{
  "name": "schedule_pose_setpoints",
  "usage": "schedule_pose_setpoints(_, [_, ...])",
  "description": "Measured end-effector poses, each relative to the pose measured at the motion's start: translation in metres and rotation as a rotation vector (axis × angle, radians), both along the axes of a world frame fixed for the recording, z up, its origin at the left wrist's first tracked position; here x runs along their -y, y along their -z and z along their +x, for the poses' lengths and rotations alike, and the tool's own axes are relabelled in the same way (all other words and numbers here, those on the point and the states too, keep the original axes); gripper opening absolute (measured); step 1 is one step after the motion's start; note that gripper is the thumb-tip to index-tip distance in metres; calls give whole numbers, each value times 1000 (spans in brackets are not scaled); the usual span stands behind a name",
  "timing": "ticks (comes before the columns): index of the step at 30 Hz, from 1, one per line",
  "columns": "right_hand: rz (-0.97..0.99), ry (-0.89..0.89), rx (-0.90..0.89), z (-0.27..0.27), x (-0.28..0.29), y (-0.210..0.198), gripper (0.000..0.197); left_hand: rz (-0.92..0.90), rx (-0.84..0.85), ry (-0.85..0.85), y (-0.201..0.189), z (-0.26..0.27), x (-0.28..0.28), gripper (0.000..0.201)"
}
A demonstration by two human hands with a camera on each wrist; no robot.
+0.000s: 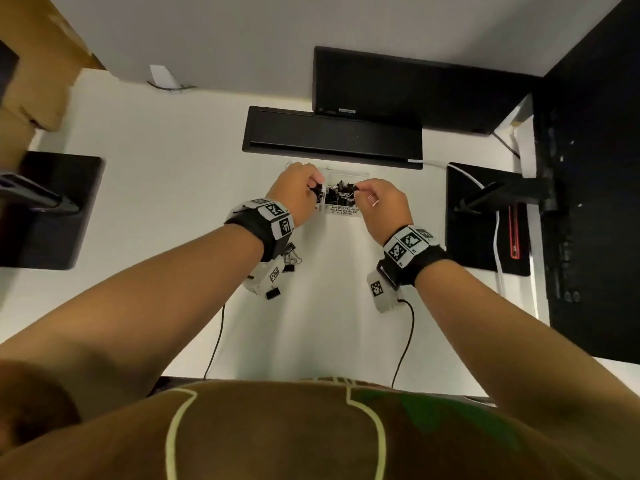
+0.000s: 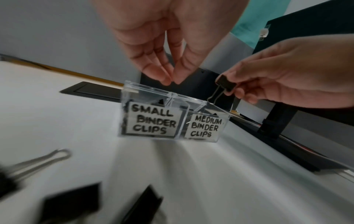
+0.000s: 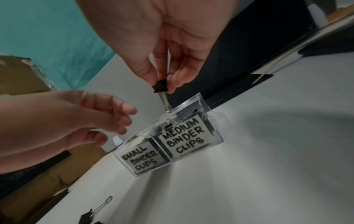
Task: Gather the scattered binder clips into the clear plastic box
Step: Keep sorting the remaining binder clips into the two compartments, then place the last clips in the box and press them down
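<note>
The clear plastic box (image 1: pixel 343 210) stands mid-desk with two compartments labelled small and medium binder clips (image 2: pixel 205 128) (image 3: pixel 182 136), both holding black clips. My right hand (image 1: pixel 358 190) (image 2: pixel 235 91) pinches a black binder clip (image 2: pixel 226 84) (image 3: pixel 160 87) by its body, and the clip's wire handles hang down into the medium compartment. My left hand (image 1: pixel 313 188) (image 2: pixel 173 81) (image 3: pixel 114 121) hovers over the small compartment with fingertips close together and nothing seen between them. Loose clips (image 1: pixel 289 258) (image 1: pixel 273 292) (image 3: pixel 90 215) lie on the desk under my left wrist.
A long black bar (image 1: pixel 332 136) lies just behind the box, with a dark monitor (image 1: pixel 415 88) behind it. Black stand bases sit at the left (image 1: pixel 52 209) and right (image 1: pixel 485 216). A cardboard box (image 1: pixel 34 81) is at the far left, and a white cable (image 1: pixel 498 244) runs down the right.
</note>
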State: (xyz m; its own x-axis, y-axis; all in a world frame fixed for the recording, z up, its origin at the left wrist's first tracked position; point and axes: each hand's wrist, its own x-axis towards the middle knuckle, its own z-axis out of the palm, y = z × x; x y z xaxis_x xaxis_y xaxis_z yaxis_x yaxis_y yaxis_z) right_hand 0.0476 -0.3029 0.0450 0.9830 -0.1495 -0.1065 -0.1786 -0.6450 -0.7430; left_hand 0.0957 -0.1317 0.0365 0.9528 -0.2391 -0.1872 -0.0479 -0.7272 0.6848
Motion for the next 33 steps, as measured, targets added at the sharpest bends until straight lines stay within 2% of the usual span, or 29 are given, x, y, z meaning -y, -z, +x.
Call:
schedule_pose_setpoints(7, [-319,-202,-139,33,-15,16,28,63,-66,-92,19,-32,-66,26])
schedule_pose_setpoints(9, [-362,-213,-117,32,-19,18,26,95,-96,-96,24,-40,-81,26])
schedule_pose_setpoints(13, [-278,-241,-39,17,-41,20,27,154,-162,-86,33,-55,-98,23])
schedule_pose_setpoints(17, [-263,-534,-96,-18,-74,33,23,185,-180,-34,40,-73,-101,17])
schedule_pose_setpoints(21, [-289,-677,-229,-42,-96,54,30,262,-211,-3,50,-88,-98,30])
schedule_pose_setpoints(24, [-287,-695,-273,-55,-99,67,33,316,-239,32,55,-93,-96,36])
schedule_pose_setpoints(27, [-261,-675,-229,-60,-96,71,24,328,-239,50,56,-95,-96,34])
schedule_pose_setpoints(30, [-205,-655,-193,-61,-91,67,20,283,-212,26,54,-94,-98,28])
schedule_pose_setpoints(33, [-102,-545,-178,-60,-84,59,16,197,-161,-35,51,-92,-102,25])
